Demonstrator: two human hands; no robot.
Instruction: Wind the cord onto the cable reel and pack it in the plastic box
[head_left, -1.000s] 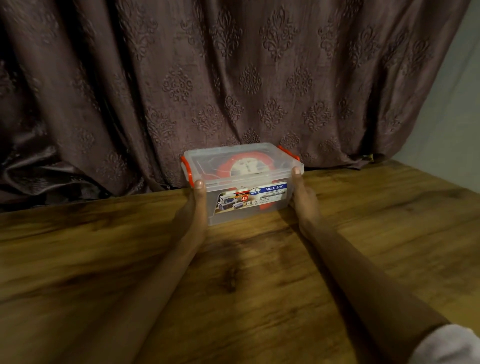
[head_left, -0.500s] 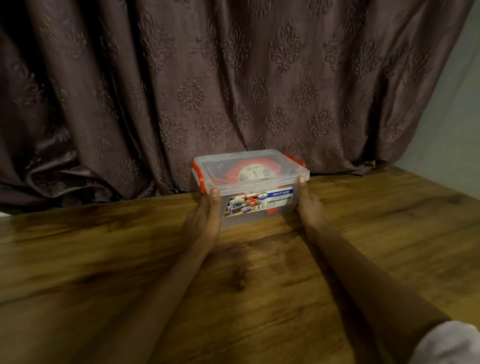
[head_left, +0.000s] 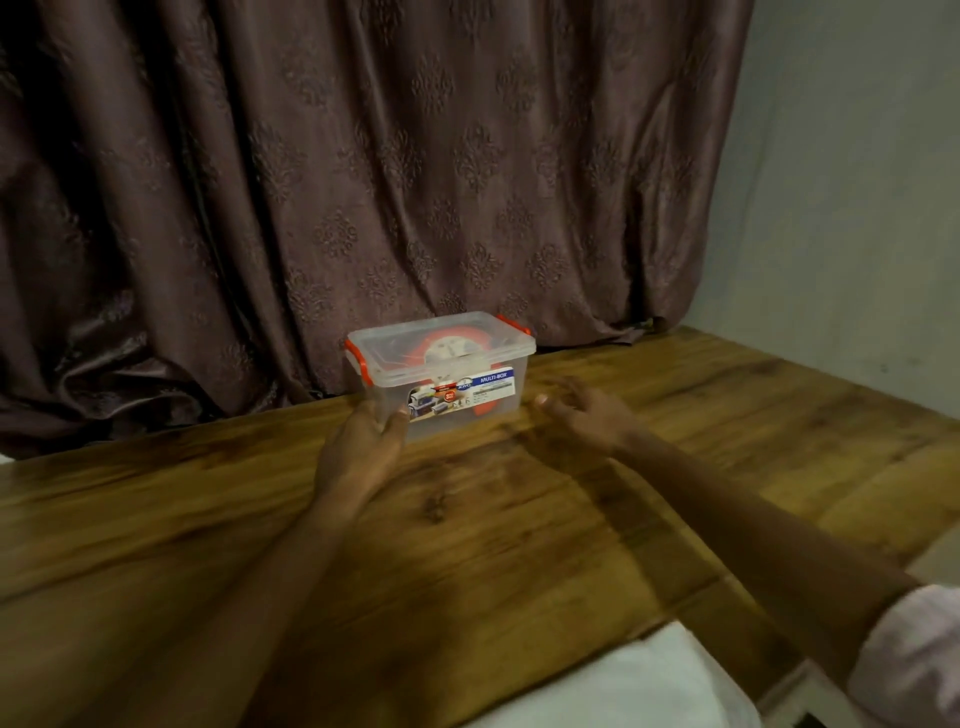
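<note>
A clear plastic box (head_left: 395, 345) with red side latches stands at the far edge of the wooden table (head_left: 208, 519), its lid on. Through the lid and front wall I see the red and white cable reel (head_left: 454, 345) inside. My left hand (head_left: 363, 449) is just before the box's front left corner, fingers straight and at or near the wall; contact is unclear. Blurred by motion, my right hand (head_left: 587, 413) hovers with relaxed fingers to the right of the box, apart from it and holding nothing.
A dark patterned curtain (head_left: 363, 182) hangs right behind the box and pools on the table's far edge. A pale wall (head_left: 857, 182) is at the right. White cloth (head_left: 623, 686) lies at the near table edge.
Both hands held the box's front corners earlier. My right hand has since come off and drawn back to the right; my left hand has slid lower on the left corner. The box stayed put.
</note>
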